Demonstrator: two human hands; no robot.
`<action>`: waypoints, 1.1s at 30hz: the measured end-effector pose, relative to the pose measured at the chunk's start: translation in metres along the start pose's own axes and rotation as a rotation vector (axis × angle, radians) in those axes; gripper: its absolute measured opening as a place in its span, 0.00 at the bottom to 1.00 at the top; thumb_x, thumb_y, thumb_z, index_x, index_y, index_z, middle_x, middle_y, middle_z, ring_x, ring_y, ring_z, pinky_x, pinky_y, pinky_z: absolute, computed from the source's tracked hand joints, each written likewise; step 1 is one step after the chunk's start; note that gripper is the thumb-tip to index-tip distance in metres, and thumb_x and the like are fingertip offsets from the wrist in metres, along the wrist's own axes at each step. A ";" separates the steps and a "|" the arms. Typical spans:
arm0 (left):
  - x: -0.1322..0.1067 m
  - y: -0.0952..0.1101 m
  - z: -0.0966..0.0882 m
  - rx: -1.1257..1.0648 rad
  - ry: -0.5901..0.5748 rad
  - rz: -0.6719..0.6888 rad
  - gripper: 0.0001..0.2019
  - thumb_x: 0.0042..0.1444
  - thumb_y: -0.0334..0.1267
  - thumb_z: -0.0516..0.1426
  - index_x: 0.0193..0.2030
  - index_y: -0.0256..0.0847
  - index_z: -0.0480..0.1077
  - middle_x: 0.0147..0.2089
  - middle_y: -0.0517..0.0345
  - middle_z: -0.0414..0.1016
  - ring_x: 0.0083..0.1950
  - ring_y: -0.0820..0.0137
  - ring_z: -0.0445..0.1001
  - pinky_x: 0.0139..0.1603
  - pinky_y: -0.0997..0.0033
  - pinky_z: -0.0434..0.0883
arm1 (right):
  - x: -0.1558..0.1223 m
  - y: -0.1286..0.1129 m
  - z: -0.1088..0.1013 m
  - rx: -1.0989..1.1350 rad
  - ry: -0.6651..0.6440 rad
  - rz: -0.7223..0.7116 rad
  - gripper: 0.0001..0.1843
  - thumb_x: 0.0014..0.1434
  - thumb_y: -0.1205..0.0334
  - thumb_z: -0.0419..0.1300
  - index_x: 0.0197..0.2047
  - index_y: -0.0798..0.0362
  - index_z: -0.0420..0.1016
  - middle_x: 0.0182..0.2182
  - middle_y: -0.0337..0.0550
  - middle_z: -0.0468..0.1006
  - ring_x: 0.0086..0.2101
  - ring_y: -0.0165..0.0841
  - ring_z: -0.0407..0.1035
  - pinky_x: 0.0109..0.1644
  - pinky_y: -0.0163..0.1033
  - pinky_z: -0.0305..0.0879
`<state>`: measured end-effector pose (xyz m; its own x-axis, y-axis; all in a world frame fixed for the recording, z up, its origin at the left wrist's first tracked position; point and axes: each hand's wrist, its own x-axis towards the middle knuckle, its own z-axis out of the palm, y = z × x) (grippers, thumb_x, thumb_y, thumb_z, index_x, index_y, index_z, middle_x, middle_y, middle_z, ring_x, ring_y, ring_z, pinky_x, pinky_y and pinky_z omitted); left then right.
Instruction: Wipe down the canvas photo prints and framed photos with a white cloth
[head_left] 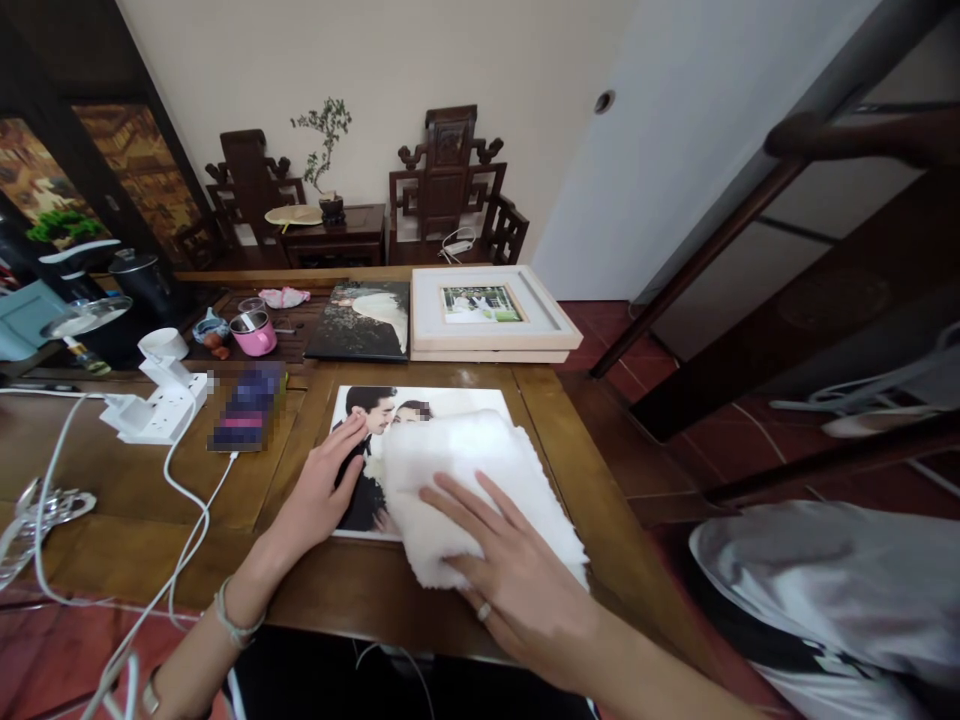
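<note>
A photo print (360, 505) of two people lies flat on the wooden table in front of me. My left hand (330, 475) rests on its left part, fingers stretched out and holding nothing. Over the right side of the picture spreads a fluffy white cloth (435, 450), which hides much of the print. My right hand (502, 560), with a ring on one finger, presses on this cloth and grips it, the fingers somewhat apart.
Behind the print lie a dark photo panel (360, 320) and a pale framed photo (551, 315) on another frame. To the left are a phone (247, 410), a white power strip (161, 405) with cables and a pink cup (255, 335). Grey fabric (825, 560) lies at right.
</note>
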<state>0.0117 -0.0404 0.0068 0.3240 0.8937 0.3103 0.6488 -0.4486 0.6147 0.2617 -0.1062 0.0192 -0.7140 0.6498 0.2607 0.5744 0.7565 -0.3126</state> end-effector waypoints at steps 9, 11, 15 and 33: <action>0.001 -0.001 -0.001 -0.005 -0.017 0.002 0.20 0.66 0.38 0.47 0.63 0.38 0.63 0.68 0.49 0.59 0.70 0.64 0.55 0.70 0.53 0.54 | 0.070 0.062 -0.014 -0.103 -0.060 0.098 0.21 0.55 0.73 0.52 0.52 0.56 0.73 0.63 0.56 0.61 0.65 0.46 0.47 0.66 0.61 0.43; 0.000 -0.001 -0.001 -0.007 -0.019 0.003 0.20 0.66 0.38 0.47 0.63 0.39 0.63 0.68 0.50 0.59 0.70 0.65 0.55 0.70 0.53 0.54 | 0.089 0.072 -0.012 -0.127 -0.060 0.124 0.22 0.56 0.72 0.54 0.53 0.55 0.72 0.63 0.56 0.61 0.65 0.47 0.48 0.65 0.62 0.44; 0.000 -0.002 0.000 -0.016 -0.008 -0.003 0.20 0.66 0.38 0.47 0.62 0.39 0.63 0.68 0.49 0.59 0.70 0.65 0.55 0.70 0.53 0.54 | 0.101 0.061 -0.004 -0.168 -0.049 0.162 0.20 0.58 0.70 0.54 0.54 0.56 0.71 0.62 0.58 0.62 0.64 0.51 0.49 0.65 0.64 0.43; -0.001 -0.002 0.001 0.013 -0.039 -0.040 0.21 0.66 0.39 0.46 0.64 0.43 0.62 0.70 0.51 0.56 0.71 0.62 0.53 0.69 0.50 0.53 | 0.040 0.037 -0.016 -0.036 -0.051 0.114 0.20 0.54 0.73 0.52 0.48 0.55 0.75 0.63 0.55 0.63 0.64 0.48 0.49 0.65 0.65 0.42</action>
<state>0.0107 -0.0404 0.0038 0.3238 0.9105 0.2572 0.6707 -0.4127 0.6164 0.2608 -0.0507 0.0327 -0.6624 0.7276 0.1782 0.6660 0.6809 -0.3046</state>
